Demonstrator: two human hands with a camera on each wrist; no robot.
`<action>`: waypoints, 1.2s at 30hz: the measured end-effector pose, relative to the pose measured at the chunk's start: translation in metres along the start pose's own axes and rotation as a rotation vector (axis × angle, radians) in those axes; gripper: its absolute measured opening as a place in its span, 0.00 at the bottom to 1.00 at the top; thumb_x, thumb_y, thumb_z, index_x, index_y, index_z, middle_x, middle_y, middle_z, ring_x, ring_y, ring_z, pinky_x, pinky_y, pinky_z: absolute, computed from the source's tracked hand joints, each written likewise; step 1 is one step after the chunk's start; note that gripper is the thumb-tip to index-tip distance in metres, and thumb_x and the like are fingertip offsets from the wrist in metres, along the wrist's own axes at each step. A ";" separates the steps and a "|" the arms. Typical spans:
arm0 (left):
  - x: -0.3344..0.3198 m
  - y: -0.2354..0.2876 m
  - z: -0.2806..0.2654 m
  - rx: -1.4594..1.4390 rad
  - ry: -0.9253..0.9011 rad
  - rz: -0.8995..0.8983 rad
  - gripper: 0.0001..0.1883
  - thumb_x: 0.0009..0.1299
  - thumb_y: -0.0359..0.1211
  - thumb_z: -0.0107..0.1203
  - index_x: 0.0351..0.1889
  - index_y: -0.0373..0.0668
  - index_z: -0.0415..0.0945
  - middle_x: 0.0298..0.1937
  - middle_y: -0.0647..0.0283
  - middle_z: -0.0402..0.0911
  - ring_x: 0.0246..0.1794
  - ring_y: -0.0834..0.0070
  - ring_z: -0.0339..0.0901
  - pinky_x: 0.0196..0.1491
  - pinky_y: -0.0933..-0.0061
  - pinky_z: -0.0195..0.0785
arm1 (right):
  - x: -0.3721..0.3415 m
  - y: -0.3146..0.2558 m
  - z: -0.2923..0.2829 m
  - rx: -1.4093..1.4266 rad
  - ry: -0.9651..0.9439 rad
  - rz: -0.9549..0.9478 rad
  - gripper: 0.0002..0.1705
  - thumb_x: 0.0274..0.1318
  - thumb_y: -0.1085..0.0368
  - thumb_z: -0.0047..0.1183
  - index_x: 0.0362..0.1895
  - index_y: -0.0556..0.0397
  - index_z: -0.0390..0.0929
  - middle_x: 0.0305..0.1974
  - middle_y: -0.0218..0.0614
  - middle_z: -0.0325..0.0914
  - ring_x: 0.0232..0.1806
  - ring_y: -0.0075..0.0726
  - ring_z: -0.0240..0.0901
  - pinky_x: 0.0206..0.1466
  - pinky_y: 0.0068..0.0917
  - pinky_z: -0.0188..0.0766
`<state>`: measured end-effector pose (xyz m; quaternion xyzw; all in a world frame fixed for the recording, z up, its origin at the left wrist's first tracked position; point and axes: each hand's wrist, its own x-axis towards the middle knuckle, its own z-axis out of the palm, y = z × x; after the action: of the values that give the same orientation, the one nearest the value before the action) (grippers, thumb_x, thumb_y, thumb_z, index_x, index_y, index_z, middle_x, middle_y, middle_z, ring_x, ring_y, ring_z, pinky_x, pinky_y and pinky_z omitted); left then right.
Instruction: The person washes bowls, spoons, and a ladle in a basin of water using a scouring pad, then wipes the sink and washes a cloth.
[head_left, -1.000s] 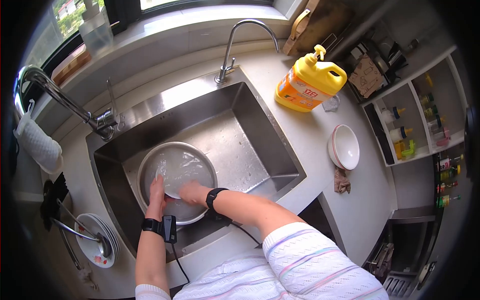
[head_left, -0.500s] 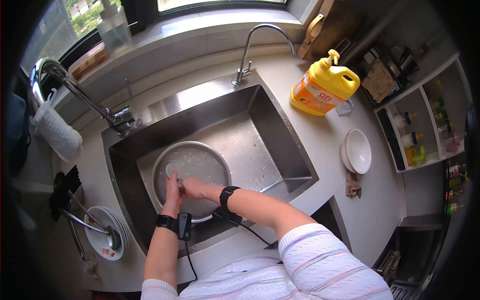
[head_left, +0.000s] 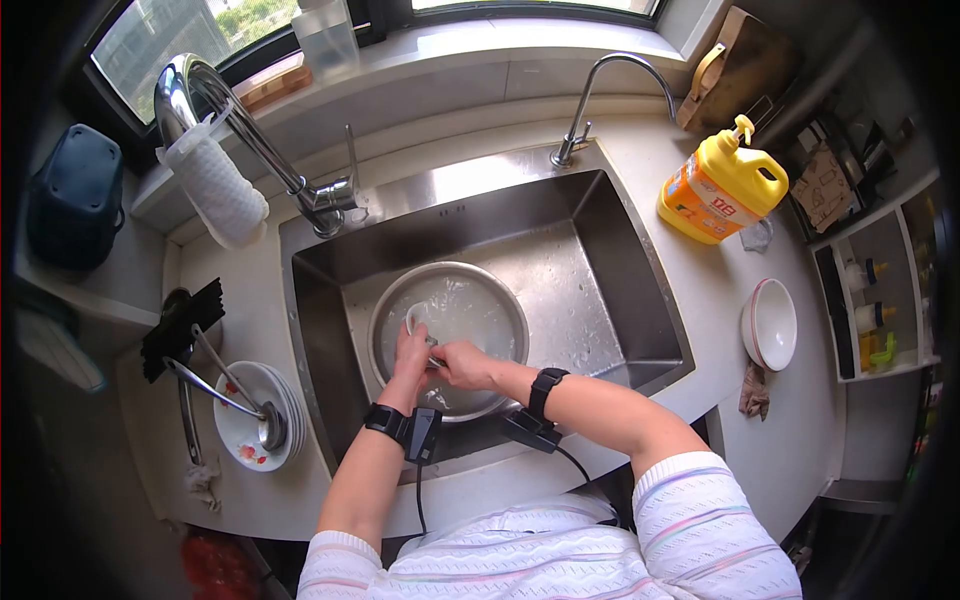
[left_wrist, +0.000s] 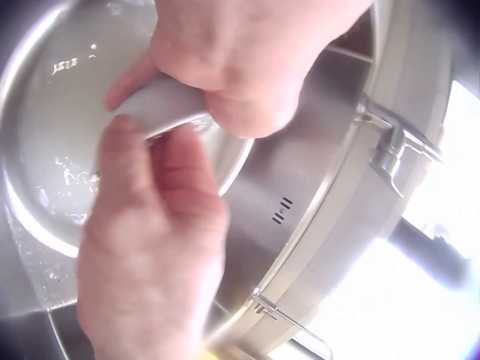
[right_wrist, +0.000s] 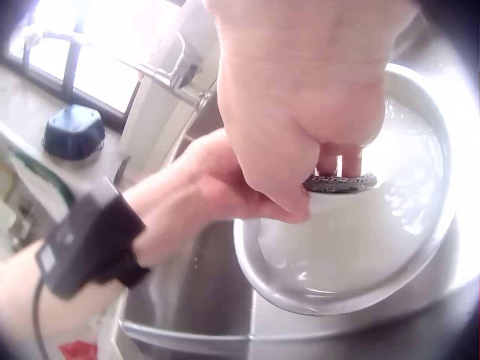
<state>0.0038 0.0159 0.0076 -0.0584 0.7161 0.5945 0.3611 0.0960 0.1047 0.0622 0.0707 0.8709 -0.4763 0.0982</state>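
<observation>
Steel sink [head_left: 565,290] w/ rnd basin [head_left: 448,267], pale ctr [head_left: 785,440] w/ plates [head_left: 235,430], yellow btl [head_left: 715,195], bowl [head_left: 775,325]

Bright daylight from window [head_left: 190,55]; wrist views glare-washed, soft; head view edge-warped, dark-cornered.

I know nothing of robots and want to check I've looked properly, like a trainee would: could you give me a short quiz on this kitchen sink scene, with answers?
1. Where does the yellow pump bottle stand?
A) On the windowsill
B) On the counter
C) In a shelf compartment

2. True or false: the metal basin sits inside the sink with liquid in it.

3. The left hand holds a white dish. What does the right hand hold?

Key: 1. B. 2. True. 3. A grey scouring pad.
</observation>
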 end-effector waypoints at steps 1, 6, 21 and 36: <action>-0.006 0.012 -0.003 0.029 -0.037 -0.001 0.27 0.62 0.36 0.45 0.61 0.42 0.55 0.53 0.51 0.67 0.45 0.59 0.71 0.37 0.61 0.71 | -0.005 0.002 -0.001 -0.003 -0.002 -0.002 0.10 0.41 0.70 0.46 0.31 0.56 0.76 0.32 0.52 0.74 0.38 0.53 0.72 0.40 0.40 0.68; -0.064 0.072 -0.008 0.778 -0.115 0.291 0.30 0.56 0.25 0.42 0.61 0.50 0.58 0.51 0.44 0.67 0.47 0.51 0.70 0.48 0.60 0.65 | -0.018 -0.002 -0.012 -0.499 -0.217 0.028 0.11 0.41 0.71 0.46 0.33 0.55 0.77 0.34 0.48 0.75 0.39 0.51 0.72 0.41 0.38 0.69; -0.163 0.149 -0.152 0.614 0.392 0.987 0.27 0.51 0.23 0.45 0.53 0.39 0.64 0.41 0.52 0.75 0.39 0.60 0.73 0.44 0.69 0.66 | -0.028 0.003 -0.071 -0.574 -0.202 0.275 0.19 0.45 0.60 0.49 0.41 0.57 0.74 0.38 0.48 0.75 0.43 0.49 0.72 0.44 0.37 0.69; -0.172 0.152 -0.189 0.027 -0.057 0.388 0.15 0.67 0.37 0.48 0.43 0.35 0.72 0.28 0.68 0.76 0.20 0.86 0.70 0.22 0.87 0.64 | 0.001 -0.149 -0.042 0.708 -0.122 0.117 0.14 0.56 0.64 0.38 0.38 0.62 0.70 0.25 0.39 0.75 0.19 0.30 0.75 0.16 0.20 0.69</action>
<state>-0.0327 -0.1688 0.2375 0.1026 0.7113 0.6447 0.2605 0.0587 0.0600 0.2060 0.1215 0.6390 -0.7453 0.1462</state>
